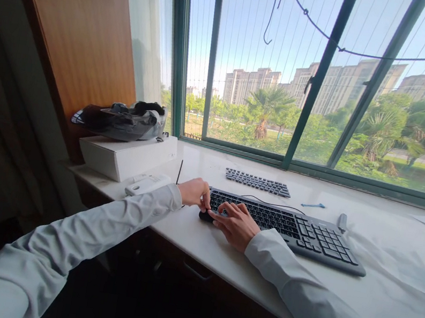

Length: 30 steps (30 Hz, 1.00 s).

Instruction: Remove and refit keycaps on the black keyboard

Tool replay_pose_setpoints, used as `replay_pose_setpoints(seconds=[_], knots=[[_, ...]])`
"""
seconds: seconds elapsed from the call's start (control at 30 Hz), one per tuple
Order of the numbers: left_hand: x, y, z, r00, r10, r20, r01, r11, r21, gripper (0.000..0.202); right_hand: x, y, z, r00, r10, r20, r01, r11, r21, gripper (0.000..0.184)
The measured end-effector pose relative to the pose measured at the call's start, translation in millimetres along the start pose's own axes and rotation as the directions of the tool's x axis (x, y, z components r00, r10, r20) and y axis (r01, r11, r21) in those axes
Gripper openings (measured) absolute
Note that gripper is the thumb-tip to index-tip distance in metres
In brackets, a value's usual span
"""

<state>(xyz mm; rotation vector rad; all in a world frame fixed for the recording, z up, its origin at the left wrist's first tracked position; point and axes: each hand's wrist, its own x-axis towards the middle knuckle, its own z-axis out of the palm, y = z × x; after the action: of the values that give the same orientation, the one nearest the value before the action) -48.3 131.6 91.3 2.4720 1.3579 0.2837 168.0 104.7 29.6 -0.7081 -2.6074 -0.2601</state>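
A black keyboard (306,234) lies on the white marble-look tabletop, its number pad to the right. At its left front corner my left hand (195,193) reaches down with fingertips pinched together; what they hold, if anything, is too small to make out. My right hand (237,225) rests over the left part of the keys, fingers apart, one fingertip close to the left hand's pinch. Behind the keyboard lies a group of loose dark keycaps (258,182) laid out in rows. A thin blue tool (313,204) lies behind the number pad.
On the left, a white box (127,154) carries a dark item in clear plastic (125,120). A white object (146,185) lies before the box. To the right are a small grey stick-like piece (342,222) and clear plastic wrapping (394,263). A green-framed window (289,158) borders the tabletop.
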Motion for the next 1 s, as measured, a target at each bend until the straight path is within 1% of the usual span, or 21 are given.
replay_pose_setpoints(seconds=[0.1,0.17,0.27,0.47,0.6,0.73,0.83,0.93,1.0], knots=[[6.9,2.1,-1.4,0.998,0.051,0.028,-0.053,0.994,0.098,0.020,0.5,-1.2,-0.2,1.000,0.005,0.010,-0.005,1.000,-0.002,0.036],[10.7,4.2,-2.7,0.996,0.058,0.068,-0.067,0.989,0.134,0.022,0.8,-2.1,-0.8,1.000,0.014,0.019,-0.014,1.000,-0.007,0.035],[13.7,6.7,-4.6,0.992,0.052,0.114,-0.068,0.987,0.145,0.022,1.3,-2.8,-0.9,1.000,0.019,0.024,-0.019,1.000,-0.013,0.035],[16.6,4.7,-4.9,0.989,0.064,0.136,-0.083,0.987,0.140,0.022,1.3,-1.8,1.6,0.999,0.029,0.022,-0.029,1.000,-0.001,0.036],[21.2,6.8,-3.6,0.985,0.046,0.164,-0.070,0.987,0.146,0.021,1.2,-2.8,2.2,0.999,0.034,0.035,-0.034,0.999,-0.006,0.034],[19.6,8.8,-4.6,0.988,0.053,0.147,-0.076,0.984,0.159,0.021,0.9,-3.9,0.3,1.000,0.011,0.011,-0.011,0.999,-0.031,0.033],[13.1,5.6,-9.0,0.992,0.062,0.113,-0.076,0.990,0.122,0.019,0.1,-2.4,-3.5,0.999,-0.025,-0.022,0.024,0.999,-0.047,0.034],[7.3,1.1,-16.5,0.997,-0.023,0.079,0.020,0.999,0.031,0.018,-0.7,-0.4,-8.2,0.997,0.016,-0.073,-0.021,0.998,-0.058,0.036],[6.1,0.3,-22.3,0.997,-0.079,0.027,0.079,0.997,0.008,0.020,-1.2,-0.5,-10.3,0.993,0.062,-0.096,-0.067,0.997,-0.047,0.037]])
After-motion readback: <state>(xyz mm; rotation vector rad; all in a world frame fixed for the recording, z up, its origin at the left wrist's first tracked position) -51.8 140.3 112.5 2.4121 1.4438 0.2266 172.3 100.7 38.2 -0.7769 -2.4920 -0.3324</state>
